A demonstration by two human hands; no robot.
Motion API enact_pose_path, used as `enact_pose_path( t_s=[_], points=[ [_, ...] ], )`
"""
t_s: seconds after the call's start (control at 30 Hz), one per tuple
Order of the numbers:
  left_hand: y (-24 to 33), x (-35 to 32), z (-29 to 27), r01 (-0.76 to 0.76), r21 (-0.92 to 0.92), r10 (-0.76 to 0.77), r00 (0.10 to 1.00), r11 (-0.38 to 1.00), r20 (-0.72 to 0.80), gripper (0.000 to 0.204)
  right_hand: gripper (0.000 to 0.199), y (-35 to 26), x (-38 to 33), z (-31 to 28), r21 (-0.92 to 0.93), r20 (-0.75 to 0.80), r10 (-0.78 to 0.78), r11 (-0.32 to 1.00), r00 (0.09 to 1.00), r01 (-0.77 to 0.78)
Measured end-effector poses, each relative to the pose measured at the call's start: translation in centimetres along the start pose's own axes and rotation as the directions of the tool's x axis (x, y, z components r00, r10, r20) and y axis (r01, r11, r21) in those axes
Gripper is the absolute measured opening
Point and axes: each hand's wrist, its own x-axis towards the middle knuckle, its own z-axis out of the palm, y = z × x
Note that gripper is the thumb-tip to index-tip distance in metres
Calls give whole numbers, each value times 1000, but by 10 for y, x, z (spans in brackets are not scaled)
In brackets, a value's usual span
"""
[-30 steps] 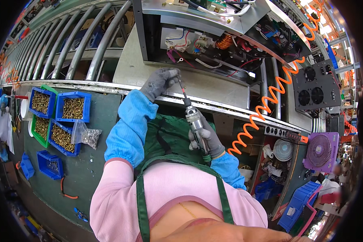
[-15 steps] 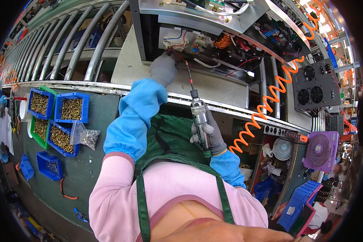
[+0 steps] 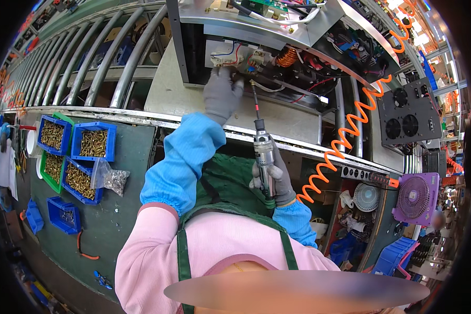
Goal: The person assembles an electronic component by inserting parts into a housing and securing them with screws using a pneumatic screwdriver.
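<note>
My right hand (image 3: 280, 180), in a grey glove, is wrapped round a silver air screwdriver (image 3: 264, 152). Its long bit (image 3: 256, 102) points up and away from me, the tip beside my left hand at the opening of a metal equipment housing (image 3: 246, 32). My left hand (image 3: 221, 98), also gloved in grey, reaches into that opening with its fingers curled together. Whatever those fingers hold is hidden. Just beyond them are red and blue wires on a white part (image 3: 225, 51), and to the right sits a copper coil (image 3: 287, 57).
Blue bins of brass screws (image 3: 93, 142) stand on the green bench at left, with a bag of small metal parts (image 3: 116, 179). Metal rollers (image 3: 102, 63) run at far left. An orange coiled hose (image 3: 345, 138) hangs at right, near a black unit with fans (image 3: 411, 112) and a purple fan (image 3: 416, 196).
My left hand has shifted right and a little toward me, its fingers now more curled. The screwdriver in my right hand has moved slightly right, its tip with it.
</note>
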Motion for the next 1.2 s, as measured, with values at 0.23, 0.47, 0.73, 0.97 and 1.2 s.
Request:
enact_pose_path(
  t_s=[0.23,0.47,0.73,0.97,1.2],
  points=[
    [22,57,14,181,-226,-122,959,957,254,37,98,3,-4,-21,155,103,-125,982,987,108],
    [1,101,37,335,-288,-194,884,897,425,34,102,3,-7,-21,151,92,-106,984,990,91],
    [47,91,6,532,-510,-295,829,675,475,22,104,3,-5,-20,139,88,-58,989,994,46],
    [16,94,13,467,-634,-115,850,616,515,18,95,11,-7,-20,192,196,-74,981,978,36],
    [17,68,-28,577,-576,-131,763,579,633,33,93,14,-7,-26,197,197,-89,979,976,50]
  ],
)
